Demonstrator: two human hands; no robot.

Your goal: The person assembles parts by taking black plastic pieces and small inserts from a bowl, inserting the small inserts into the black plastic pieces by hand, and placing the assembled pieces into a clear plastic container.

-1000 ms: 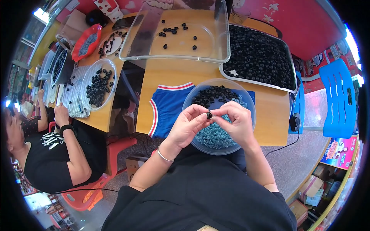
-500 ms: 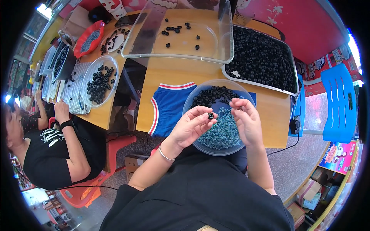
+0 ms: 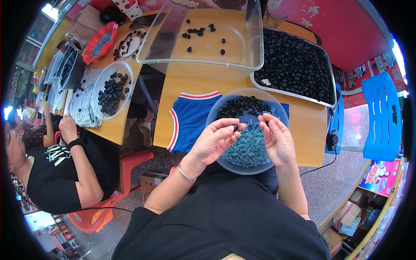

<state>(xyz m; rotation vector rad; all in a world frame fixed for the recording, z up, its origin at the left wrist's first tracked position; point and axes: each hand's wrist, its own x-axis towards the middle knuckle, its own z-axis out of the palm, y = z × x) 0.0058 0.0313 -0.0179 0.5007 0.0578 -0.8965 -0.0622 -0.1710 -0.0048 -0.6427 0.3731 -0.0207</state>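
Observation:
Between the thumb and fingertips of my left hand (image 3: pixel 215 141) is a small black round part (image 3: pixel 235 127) with a hole. My right hand (image 3: pixel 277 141) pinches its fingertips a short way to the right, and a tiny dark spot shows there that I cannot make out. Both hands are over a round clear tub (image 3: pixel 210 113). At its far side lie black round parts (image 3: pixel 242 106) like those in the tray, and a heap of small bluish translucent pieces (image 3: pixel 247 149) fills the near side.
A white-rimmed tray (image 3: pixel 299 100) full of black parts stands at the back right. Behind the tub is a large clear bin (image 3: pixel 199 65) with several loose parts. Blue cloth (image 3: pixel 195 115) lies to the left. A co-worker (image 3: pixel 65 173) sits at the left table beside a clear bowl (image 3: pixel 125 69).
The black part in my left fingers has turned, so its hole faces me less. My right fingertips have dipped slightly, and a dark spot now shows at them.

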